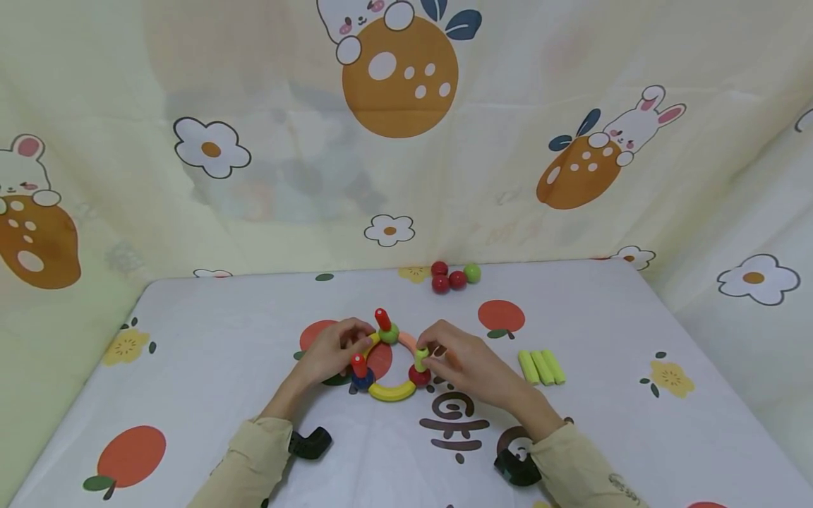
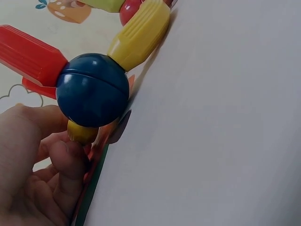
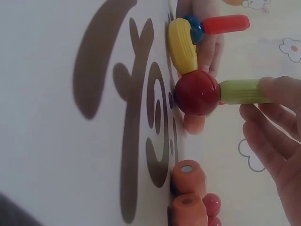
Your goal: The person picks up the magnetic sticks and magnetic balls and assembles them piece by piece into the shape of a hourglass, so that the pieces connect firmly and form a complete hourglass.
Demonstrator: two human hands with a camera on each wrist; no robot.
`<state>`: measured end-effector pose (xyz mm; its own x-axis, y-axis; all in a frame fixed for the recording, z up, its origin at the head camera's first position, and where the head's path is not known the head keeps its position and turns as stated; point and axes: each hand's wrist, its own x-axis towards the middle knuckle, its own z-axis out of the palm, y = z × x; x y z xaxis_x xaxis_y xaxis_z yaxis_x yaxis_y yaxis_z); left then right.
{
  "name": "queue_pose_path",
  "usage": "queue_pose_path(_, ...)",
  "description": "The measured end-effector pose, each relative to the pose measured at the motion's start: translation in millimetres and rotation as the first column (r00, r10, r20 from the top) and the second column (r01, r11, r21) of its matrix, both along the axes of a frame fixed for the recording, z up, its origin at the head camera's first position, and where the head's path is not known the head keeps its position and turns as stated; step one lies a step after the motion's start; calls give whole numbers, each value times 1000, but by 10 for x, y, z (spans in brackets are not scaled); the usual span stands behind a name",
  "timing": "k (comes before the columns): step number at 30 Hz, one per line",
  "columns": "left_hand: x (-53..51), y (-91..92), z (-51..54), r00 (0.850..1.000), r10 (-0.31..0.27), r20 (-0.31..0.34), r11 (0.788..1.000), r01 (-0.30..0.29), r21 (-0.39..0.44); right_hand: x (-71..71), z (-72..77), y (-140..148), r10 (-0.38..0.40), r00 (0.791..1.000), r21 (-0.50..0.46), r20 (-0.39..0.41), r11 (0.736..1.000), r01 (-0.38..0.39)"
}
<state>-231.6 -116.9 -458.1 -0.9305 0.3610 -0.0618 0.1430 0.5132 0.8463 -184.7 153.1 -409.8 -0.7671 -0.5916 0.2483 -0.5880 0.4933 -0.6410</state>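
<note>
A ring of curved pieces and balls lies on the table. My left hand (image 1: 330, 351) pinches the yellow curved piece (image 2: 82, 132) between the blue ball (image 2: 92, 89) and the green ball (image 1: 389, 334). From each of these two balls a red stick (image 1: 382, 319) stands up. My right hand (image 1: 466, 358) pinches the upper end of a light green stick (image 3: 242, 91), whose lower end meets the red ball (image 3: 197, 93). Another yellow curve (image 1: 392, 391) joins the blue and red balls at the front; a pink-orange curve (image 1: 408, 341) lies between green and red.
Red balls (image 1: 457, 280) and one green ball (image 1: 472, 273) lie at the table's back edge. Several light green sticks (image 1: 541, 367) rest side by side to the right. Orange pieces (image 3: 189, 178) show beyond the ring in the right wrist view. A patterned cloth hangs behind.
</note>
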Motion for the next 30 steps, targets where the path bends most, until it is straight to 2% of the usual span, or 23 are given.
queue_pose_path(5, -53, 14, 29, 998, -37, -54, 999, 35, -35, -7, 13, 22, 6, 1000, 10, -7, 1000, -6)
queue_pose_path(10, -136, 48, 63, 989, -87, -123, 994, 77, -80, -21, 8, 31, 32, 999, -1, -10, 999, -32)
queue_pose_path(16, -221, 108, 96, 977, -172, -125, 984, 164, -69, -23, -5, 22, 59, 998, -14, 4, 998, -59)
queue_pose_path(25, -277, 152, 146, 965, -214, -151, 972, 196, -127, -2, 0, 10, 47, 999, -9, 14, 999, -47)
queue_pose_path(30, -291, 181, 147, 968, -205, -142, 972, 185, -141, -1, -3, 18, 45, 999, -11, 13, 999, -45)
